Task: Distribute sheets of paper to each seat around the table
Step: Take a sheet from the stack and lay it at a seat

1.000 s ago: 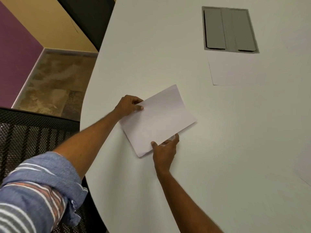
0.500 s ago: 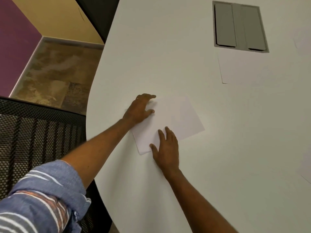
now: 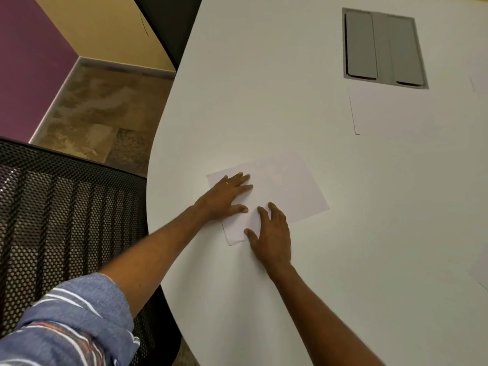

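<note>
A white sheet of paper [image 3: 287, 191] lies flat on the white table [image 3: 264, 101], near its rounded left end. My left hand [image 3: 227, 196] lies flat on the sheet's left part with straight fingers, a ring on one finger. My right hand [image 3: 272, 236] presses flat on the sheet's near edge, fingers spread. Another sheet [image 3: 390, 112] lies farther out, just below the grey hatch. Faint paper edges show at the far right [image 3: 475, 83] and lower right [image 3: 482, 276].
A grey cable hatch [image 3: 383, 47] is set into the tabletop at the back. A black mesh chair [image 3: 60, 220] stands at the table's left end, close to my left arm. Beyond it are stone floor tiles [image 3: 100, 112] and a purple wall [image 3: 29, 64].
One second ago both hands held the sheet lifted above the table. It has been laid down flat, and both hands have spread flat on it.
</note>
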The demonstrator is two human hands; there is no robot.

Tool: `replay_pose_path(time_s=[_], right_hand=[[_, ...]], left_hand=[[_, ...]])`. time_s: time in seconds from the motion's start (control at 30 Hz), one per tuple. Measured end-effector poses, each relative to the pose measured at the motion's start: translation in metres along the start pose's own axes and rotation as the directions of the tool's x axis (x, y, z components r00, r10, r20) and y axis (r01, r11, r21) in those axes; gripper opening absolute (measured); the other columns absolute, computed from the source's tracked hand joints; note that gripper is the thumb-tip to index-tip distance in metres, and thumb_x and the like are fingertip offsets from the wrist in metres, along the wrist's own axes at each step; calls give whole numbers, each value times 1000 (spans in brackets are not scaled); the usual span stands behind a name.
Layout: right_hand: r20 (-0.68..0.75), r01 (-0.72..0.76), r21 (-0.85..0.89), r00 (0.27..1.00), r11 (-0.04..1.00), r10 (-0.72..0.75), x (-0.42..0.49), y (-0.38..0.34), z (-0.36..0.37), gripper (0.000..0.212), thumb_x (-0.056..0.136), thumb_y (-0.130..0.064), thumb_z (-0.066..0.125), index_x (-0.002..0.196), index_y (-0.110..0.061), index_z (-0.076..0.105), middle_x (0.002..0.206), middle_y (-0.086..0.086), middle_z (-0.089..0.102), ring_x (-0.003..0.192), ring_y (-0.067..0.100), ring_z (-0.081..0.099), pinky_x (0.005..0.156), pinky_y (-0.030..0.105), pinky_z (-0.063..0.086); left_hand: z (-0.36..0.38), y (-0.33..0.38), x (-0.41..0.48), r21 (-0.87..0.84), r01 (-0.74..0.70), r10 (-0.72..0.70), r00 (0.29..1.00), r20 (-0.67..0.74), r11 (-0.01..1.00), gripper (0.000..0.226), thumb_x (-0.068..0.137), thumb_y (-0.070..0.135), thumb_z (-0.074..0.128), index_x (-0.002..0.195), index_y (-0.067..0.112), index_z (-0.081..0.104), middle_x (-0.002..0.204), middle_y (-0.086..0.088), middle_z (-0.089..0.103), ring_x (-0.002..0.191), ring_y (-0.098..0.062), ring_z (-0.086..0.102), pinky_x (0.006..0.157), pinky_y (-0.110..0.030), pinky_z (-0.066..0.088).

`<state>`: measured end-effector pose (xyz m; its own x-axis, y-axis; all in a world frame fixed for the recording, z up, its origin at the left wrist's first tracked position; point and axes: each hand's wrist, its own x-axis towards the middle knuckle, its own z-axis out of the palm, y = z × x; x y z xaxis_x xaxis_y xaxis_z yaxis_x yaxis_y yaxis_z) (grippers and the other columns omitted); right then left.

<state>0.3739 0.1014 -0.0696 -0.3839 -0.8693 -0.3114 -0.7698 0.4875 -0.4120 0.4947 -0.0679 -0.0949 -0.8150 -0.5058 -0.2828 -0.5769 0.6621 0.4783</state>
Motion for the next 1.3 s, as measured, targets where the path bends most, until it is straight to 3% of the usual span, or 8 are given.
replay_pose_path(time_s=[0.57, 0.77, 1.3], right_hand=[[-45, -106, -51, 994, 993, 104, -38, -20, 17, 68, 89, -54, 63, 145, -24, 41, 157, 4, 29, 139, 23, 35, 106, 35, 39], [-61, -96, -90, 994, 991, 91, -39, -16, 23, 70, 90, -59, 59, 146, -22, 40, 160, 6, 25, 147, 26, 26, 122, 47, 20], [-89, -132, -77, 988, 988, 125, -33, -20, 21, 75, 88, -62, 59, 145, -19, 37, 157, 7, 29, 144, 26, 30, 116, 45, 31]], left_hand=[[10, -3, -19, -22, -51, 53, 993, 102, 998, 73, 94, 45, 64, 157, 26, 31, 168, 6, 12, 156, -11, 0, 126, -48, -1], [10, -8, -16, -10, -54, 55, 992, 118, 998, 74, 93, 46, 67, 156, 28, 33, 168, 9, 12, 156, -8, 0, 124, -52, -3], [-2, -5, -2, 41, -81, 74, 984, 161, 996, 74, 91, 47, 69, 154, 29, 35, 168, 9, 15, 156, -10, 4, 124, -57, 2]])
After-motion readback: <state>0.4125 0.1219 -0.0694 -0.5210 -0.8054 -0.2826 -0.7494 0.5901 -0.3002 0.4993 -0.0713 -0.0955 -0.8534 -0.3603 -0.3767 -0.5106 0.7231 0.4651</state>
